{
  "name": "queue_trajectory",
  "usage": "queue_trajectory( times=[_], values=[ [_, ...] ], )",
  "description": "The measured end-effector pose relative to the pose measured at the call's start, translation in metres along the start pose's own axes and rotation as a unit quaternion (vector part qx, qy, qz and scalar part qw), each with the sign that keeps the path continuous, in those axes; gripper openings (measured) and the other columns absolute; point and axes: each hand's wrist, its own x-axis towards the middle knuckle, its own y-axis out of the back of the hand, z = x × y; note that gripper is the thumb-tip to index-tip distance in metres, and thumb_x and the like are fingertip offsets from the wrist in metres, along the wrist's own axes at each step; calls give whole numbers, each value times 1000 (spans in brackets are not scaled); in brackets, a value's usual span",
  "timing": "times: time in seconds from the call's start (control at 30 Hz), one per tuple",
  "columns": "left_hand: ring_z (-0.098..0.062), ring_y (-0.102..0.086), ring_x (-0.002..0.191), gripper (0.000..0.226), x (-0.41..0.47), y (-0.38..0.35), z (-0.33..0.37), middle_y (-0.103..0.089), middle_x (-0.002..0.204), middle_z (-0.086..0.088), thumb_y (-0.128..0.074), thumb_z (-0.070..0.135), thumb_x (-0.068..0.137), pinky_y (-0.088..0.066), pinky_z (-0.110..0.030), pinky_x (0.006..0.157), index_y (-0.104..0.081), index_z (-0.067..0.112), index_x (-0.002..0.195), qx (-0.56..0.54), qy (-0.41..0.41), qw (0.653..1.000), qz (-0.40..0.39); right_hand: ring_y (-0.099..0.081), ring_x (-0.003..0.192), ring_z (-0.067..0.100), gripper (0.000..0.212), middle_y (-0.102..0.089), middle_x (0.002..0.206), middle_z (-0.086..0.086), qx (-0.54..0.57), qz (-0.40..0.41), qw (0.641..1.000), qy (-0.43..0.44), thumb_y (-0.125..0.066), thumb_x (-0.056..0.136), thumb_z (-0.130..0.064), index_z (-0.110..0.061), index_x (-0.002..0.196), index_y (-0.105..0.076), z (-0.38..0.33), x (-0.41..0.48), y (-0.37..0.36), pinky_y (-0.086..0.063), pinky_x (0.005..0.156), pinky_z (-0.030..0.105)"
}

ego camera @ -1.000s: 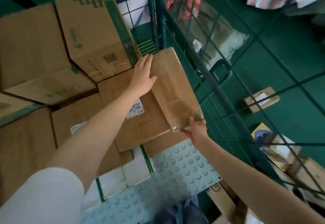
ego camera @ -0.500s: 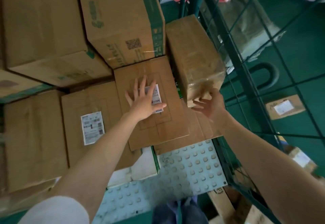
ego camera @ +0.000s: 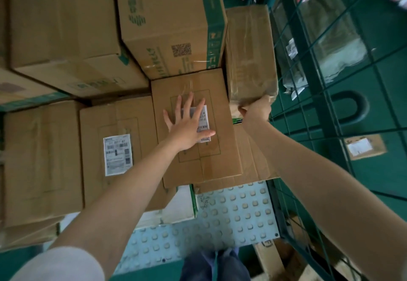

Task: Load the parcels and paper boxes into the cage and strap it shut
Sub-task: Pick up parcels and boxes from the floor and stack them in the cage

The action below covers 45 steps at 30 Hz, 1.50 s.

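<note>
Inside a green wire cage (ego camera: pixel 330 113) on a green floor, above a pale blue studded panel (ego camera: pixel 231 214). Tape-wrapped brown parcel (ego camera: pixel 250 55) wedged upright between cage mesh and printed carton (ego camera: pixel 171 22), gripped at its near end by right hand (ego camera: pixel 256 108). Left hand (ego camera: pixel 190 124) flat, fingers spread, on labelled box (ego camera: pixel 193 126). More stacked cartons at left.

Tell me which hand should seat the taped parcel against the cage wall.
Right. The right hand already grips the taped parcel at its near end, beside the cage wall. The left hand lies flat on the labelled box, probably steadying it.
</note>
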Motion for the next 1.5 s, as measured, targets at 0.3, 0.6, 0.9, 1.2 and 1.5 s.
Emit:
queue_trajectory(
  times=[0.3,0.6,0.9,1.2,1.5],
  values=[
    [-26,29,146,100,0,-4,-4,29,160,8,-48,77,83,11,-69,110,10,39,155,-2,-6,1000,20,-47,127,35,64,-38,150,5,50,-11,997,49,-51,94,-53,-35,151,-28,-3,4,10,-43,103,58],
    [-26,29,146,99,-1,-3,0,29,160,8,-49,76,83,11,-68,110,10,40,154,-4,-1,1000,21,-58,109,27,37,-55,123,5,-48,-68,993,81,-59,98,-35,-14,126,-49,-15,20,33,-62,75,46],
    [-26,28,147,100,1,-6,-1,28,160,7,-47,77,82,11,-69,110,11,40,155,6,-1,1000,26,-57,87,17,37,-52,111,2,-102,-53,988,102,-54,100,-34,-13,127,-42,-36,26,12,-61,75,44],
    [-26,28,147,100,0,-6,-2,28,160,8,-49,76,82,11,-68,110,10,39,155,3,-3,999,32,-62,86,19,22,-56,112,5,-134,-43,981,131,-56,100,-30,-14,111,-47,-39,34,15,-62,70,43],
    [-26,27,147,101,0,-5,-2,28,160,7,-50,75,82,11,-69,110,9,39,155,-1,-6,999,32,-61,100,24,16,-52,119,4,-125,-61,983,119,-55,100,-27,-17,108,-45,-42,45,29,-61,66,38]
  ],
)
